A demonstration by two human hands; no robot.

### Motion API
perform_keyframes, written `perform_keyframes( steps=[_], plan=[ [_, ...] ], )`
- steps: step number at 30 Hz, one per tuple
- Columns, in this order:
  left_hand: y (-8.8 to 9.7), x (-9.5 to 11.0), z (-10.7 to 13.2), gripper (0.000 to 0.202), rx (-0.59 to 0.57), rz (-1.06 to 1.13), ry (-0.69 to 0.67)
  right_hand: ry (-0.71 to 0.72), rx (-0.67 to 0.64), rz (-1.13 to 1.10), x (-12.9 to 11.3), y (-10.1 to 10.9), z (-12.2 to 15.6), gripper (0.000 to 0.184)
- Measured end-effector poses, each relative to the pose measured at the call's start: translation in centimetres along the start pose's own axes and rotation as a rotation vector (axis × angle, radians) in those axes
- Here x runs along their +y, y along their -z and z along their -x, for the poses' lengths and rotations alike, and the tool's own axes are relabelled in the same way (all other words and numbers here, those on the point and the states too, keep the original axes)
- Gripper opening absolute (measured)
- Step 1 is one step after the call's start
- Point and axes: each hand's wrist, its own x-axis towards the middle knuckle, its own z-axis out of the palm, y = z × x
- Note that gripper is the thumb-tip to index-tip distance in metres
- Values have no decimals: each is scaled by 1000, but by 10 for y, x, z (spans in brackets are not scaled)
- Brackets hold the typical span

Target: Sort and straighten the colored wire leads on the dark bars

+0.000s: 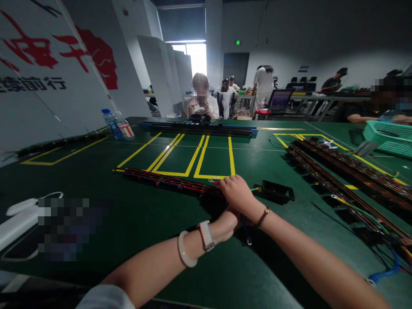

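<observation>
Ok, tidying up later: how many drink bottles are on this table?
2, both at the far left of the table: a blue-capped bottle and, just right of it, a red-labelled bottle. Others may be hidden.

Two grips meet at lower centre: left grip [225, 225], right grip [238, 194]. Three wrist bands: one white bangle [184, 250], one watch [206, 235], one bead bracelet [263, 216]. Two water bottles [124, 128] upper left. One wired strip [167, 182], one black tray [277, 191], one green basket [388, 136] at right.

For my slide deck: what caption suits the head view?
Right hand on the end of a wired strip, left hand tucked beneath, green table.
</observation>
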Motion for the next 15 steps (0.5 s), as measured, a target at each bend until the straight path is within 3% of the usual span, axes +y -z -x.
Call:
perform_keyframes(
  steps=[3, 6, 8, 10, 12, 15],
  plan=[
    [2, 2, 0, 13, -106, -29, 27, -52, 60, -300, 12, -2, 20, 40],
    [5, -1, -2, 16, -147, -20, 37, -277, 210, -683, 33, -5, 53, 64],
    [6, -3, -3, 12, -140, -2, 26, -384, 328, -764, 46, -10, 72, 59],
    [4, -3, -3, 9, -136, -12, 10, -338, 396, -698, 54, -20, 85, 41],
    [2, -1, -1, 11, -120, -61, 21, -206, 386, -566, 58, -33, 91, 31],
    [2, 8, 3, 18, -70, -254, 74, -36, 284, -387, 60, -52, 93, 41]
  ],
)
